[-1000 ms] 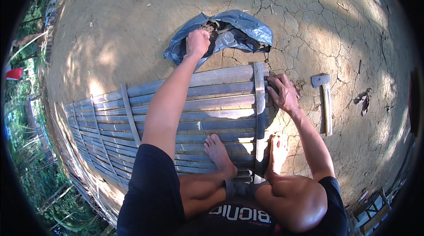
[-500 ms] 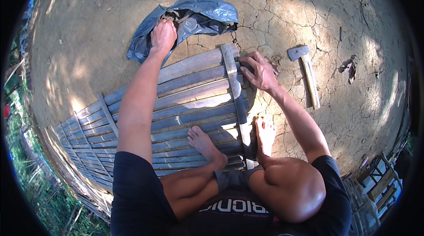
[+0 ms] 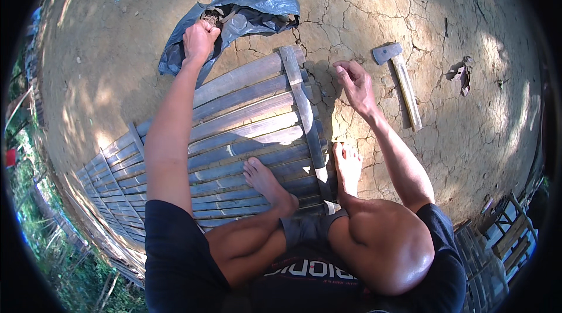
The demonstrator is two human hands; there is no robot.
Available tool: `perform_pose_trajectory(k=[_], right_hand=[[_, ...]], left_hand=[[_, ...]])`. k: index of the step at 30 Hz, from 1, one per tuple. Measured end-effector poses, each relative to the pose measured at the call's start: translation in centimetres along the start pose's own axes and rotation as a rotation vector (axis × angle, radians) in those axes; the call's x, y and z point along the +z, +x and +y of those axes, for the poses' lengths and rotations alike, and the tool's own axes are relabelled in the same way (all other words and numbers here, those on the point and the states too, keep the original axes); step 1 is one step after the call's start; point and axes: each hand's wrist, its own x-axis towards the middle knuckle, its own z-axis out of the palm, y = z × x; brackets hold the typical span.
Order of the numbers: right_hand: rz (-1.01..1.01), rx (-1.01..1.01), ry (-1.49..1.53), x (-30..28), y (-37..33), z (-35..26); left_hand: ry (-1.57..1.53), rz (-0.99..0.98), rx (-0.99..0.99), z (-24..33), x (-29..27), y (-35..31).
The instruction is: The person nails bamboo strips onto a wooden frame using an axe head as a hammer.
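Plastic bag [image 3: 252, 8], grey-blue, crumpled on cracked dirt at upper centre of frame; left hand [image 3: 199, 40] fisted at its opening, fingers closed, contents of the fist not visible; right hand [image 3: 354, 81] half open and empty, hovering right of centre just beside the bamboo panel [image 3: 234, 137]; hatchet [image 3: 401, 79] on the ground further right, apart from that hand.

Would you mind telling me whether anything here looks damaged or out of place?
The dry ground is cracked all over. The grey plastic bag lies crumpled where the left hand reaches in. The hatchet lies flat beside the slatted panel. Nothing else stands out.
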Motion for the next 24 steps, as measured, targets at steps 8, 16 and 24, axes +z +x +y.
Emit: perform_pose_trajectory(k=[8,16,24], right_hand=[[0.057,0.038,0.053,-1.1,-2.8,-0.8],[-0.126,-0.404,-0.057,3.0,-7.5,-4.5],[-0.202,-0.16,0.052,1.0,-7.5,-0.9]], left_hand=[[-0.867,-0.05,-0.242,3.5,-2.5,-3.0],[-1.37,-0.713,-0.512,15.2,0.2,-21.7],[-1.407,-0.566,-0.514,18.7,3.2,-26.6]])
